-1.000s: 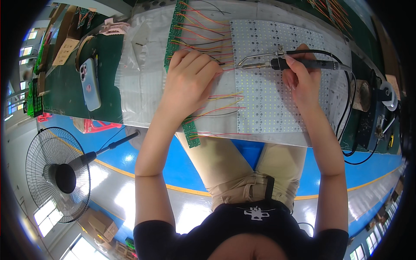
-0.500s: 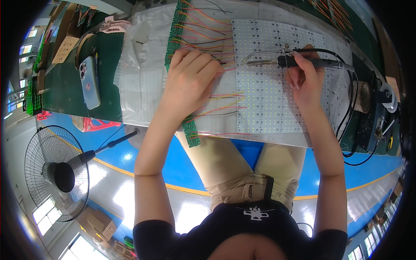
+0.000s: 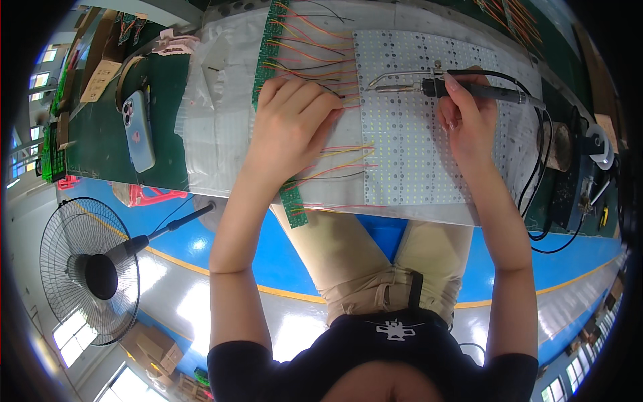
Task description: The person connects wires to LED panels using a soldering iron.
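My right hand (image 3: 471, 114) grips a soldering iron (image 3: 462, 89) with a thin metal feed tube (image 3: 402, 74) along its top. The iron's tip points left over a pale panel (image 3: 429, 161) dotted with rows of small light-coloured spots. To the left, my left hand (image 3: 293, 127) rests across a long green circuit board strip (image 3: 266, 57). Its thumb and fingers are pinched at the panel's left edge on a thin wire (image 3: 339, 95). Red, yellow and black wires (image 3: 315, 43) run from the strip toward the panel. The left hand hides the strip's middle.
A light blue phone (image 3: 138, 130) and a roll of tape (image 3: 127, 80) lie on the green table (image 3: 87, 144) at the left. At the right stand a soldering station (image 3: 573, 194) and a solder spool (image 3: 599, 147), with black cables (image 3: 534, 214) hanging near the edge. A fan (image 3: 100, 275) stands at the left.
The soldering iron and my right hand have shifted slightly left and up. The panel's upper left edge has moved a little left. My left hand stays nearly in place, pinched.
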{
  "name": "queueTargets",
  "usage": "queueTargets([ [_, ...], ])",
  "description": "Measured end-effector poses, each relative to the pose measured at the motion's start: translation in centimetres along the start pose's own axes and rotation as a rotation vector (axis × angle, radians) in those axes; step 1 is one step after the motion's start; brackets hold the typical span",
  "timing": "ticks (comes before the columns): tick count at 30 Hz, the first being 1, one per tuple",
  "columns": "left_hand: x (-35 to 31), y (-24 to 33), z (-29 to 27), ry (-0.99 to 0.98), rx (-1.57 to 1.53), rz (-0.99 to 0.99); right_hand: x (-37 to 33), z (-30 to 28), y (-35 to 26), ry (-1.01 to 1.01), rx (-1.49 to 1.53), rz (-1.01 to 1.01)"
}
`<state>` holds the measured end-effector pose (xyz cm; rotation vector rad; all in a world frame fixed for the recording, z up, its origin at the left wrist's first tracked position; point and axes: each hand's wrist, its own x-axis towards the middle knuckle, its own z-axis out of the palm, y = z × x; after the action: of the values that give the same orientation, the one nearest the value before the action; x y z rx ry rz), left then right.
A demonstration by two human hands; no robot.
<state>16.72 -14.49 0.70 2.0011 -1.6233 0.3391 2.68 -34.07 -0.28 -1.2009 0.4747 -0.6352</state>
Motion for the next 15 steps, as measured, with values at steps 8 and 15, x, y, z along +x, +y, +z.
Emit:
queueTargets([
  [8,1.3,0.2,-1.4,-0.123,0.008,-0.101,0.0,0.0,0.0,-0.003,-0.014,0.027],
  [15,2.0,0.3,-0.7,-0.215,-0.044,-0.156,0.0,0.2,0.1,0.002,-0.007,0.035],
])
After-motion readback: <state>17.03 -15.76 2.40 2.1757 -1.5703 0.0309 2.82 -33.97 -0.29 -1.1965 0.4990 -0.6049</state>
